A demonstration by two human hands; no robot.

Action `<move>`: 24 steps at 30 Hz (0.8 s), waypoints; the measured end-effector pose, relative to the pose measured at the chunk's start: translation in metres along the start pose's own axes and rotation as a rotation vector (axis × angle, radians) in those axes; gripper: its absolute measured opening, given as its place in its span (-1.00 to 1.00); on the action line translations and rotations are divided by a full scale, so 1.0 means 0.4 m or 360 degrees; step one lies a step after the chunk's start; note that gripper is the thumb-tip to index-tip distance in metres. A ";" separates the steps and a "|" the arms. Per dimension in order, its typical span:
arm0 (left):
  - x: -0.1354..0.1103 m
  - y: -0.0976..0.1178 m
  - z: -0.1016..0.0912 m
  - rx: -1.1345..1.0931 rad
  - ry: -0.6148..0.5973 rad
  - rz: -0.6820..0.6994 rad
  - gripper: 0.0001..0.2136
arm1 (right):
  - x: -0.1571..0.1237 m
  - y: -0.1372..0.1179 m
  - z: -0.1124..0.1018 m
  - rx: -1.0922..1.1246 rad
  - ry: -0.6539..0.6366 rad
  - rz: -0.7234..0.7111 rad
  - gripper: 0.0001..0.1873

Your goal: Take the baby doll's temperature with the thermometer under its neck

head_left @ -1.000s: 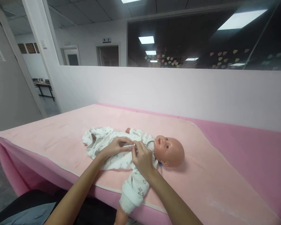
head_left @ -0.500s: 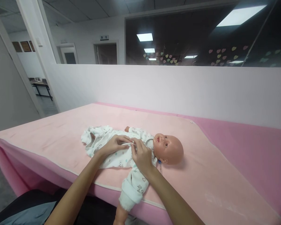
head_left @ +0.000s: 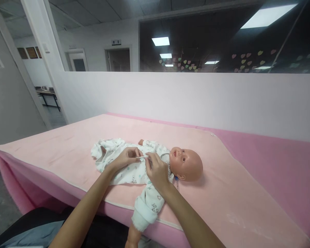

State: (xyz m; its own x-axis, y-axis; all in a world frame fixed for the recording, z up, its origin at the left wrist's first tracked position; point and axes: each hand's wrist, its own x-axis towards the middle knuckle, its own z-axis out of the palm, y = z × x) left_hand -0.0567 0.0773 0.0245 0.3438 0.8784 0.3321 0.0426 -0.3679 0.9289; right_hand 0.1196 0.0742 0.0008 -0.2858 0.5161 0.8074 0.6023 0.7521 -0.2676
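A baby doll (head_left: 188, 164) lies on its back, head to the right, dressed in a white printed romper (head_left: 129, 175). Over its chest my left hand (head_left: 127, 157) pinches the edge of the romper's front opening between thumb and fingers. My right hand (head_left: 157, 168) grips the same edge just to the right, close to the doll's neck. A small round snap button (head_left: 142, 159) shows on the cloth between my fingertips. The doll's near sleeve (head_left: 146, 208) has a folded cuff and hangs over the table edge toward me.
A pale pink mat (head_left: 235, 203) lies over a darker pink cloth (head_left: 281, 155) on the table. Beyond it stands a white half wall (head_left: 183, 100) with glass above. On the left is a grey door (head_left: 12, 89) beside a doorway.
The fingers of my left hand have drawn slightly apart from my right fingertips, and the snap button is now visible between them. The doll stays in place.
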 end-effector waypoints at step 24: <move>-0.119 0.011 -0.056 0.0732 0.0263 -0.0171 -0.71 | 0.055 -0.078 0.019 -0.0433 -0.0600 -0.0224 -0.82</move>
State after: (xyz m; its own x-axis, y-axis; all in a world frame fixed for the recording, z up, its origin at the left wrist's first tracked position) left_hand -0.0938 0.0406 0.0166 0.1633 0.9416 0.2945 0.4916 -0.3365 0.8032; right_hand 0.0889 0.0651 0.0230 -0.5986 0.5673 0.5656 0.6970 0.7169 0.0185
